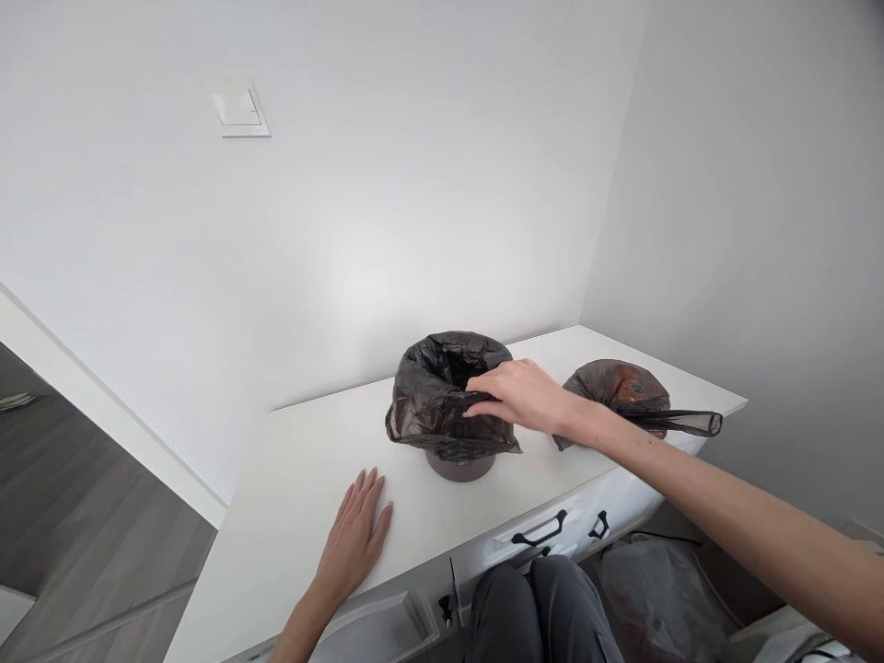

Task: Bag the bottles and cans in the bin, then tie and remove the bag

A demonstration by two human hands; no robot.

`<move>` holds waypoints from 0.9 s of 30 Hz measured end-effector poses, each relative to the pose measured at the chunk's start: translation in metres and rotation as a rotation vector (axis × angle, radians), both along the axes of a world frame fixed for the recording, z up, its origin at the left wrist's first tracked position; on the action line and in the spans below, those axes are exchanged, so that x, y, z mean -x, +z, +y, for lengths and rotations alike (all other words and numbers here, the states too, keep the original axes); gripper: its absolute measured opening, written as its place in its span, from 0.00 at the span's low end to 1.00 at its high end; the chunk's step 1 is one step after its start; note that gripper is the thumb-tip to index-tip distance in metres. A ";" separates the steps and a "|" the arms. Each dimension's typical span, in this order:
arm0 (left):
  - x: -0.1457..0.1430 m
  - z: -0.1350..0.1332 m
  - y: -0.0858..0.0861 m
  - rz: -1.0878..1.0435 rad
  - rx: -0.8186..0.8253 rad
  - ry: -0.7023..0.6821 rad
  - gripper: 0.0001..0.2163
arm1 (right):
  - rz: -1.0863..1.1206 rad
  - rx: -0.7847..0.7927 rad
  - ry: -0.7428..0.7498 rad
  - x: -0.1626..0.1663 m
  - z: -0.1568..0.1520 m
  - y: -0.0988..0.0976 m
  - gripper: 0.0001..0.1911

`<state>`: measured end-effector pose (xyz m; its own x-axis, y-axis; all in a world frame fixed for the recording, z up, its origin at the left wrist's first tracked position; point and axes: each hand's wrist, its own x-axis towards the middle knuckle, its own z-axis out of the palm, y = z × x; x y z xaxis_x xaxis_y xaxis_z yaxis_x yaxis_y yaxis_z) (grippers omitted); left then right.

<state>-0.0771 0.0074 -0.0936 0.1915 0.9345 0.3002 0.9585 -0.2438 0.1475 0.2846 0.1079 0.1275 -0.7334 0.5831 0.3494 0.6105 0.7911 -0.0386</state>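
A small brown bin (pixel 461 468) stands upright on the white cabinet top. A thin black garbage bag (pixel 442 414) lines it, with its edge folded down over the outside. My right hand (pixel 521 394) is at the near right of the rim, fingers on the inner side and thumb outside, pinching the bag's folded edge. My left hand (pixel 355 529) lies flat on the cabinet top, left of the bin, fingers stretched out and holding nothing. The inside of the bin is dark.
Right of the bin, behind my forearm, lies a filled, tied black bag (pixel 618 382) with reddish contents. The white cabinet (pixel 296 470) has black handles (pixel 542 529) and stands against the wall. A clear plastic bag (pixel 656 589) is below on the right. A light switch (pixel 238 109) is on the wall.
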 end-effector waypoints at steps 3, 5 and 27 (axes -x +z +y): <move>0.000 0.000 -0.004 -0.014 -0.017 0.018 0.26 | -0.044 0.017 -0.132 -0.008 0.025 0.011 0.16; -0.001 -0.001 -0.004 -0.020 -0.025 0.017 0.26 | -0.059 0.022 -0.225 -0.016 0.044 0.013 0.16; -0.003 -0.003 -0.006 -0.038 -0.031 0.015 0.25 | -0.038 0.121 -0.269 -0.038 0.102 -0.184 0.31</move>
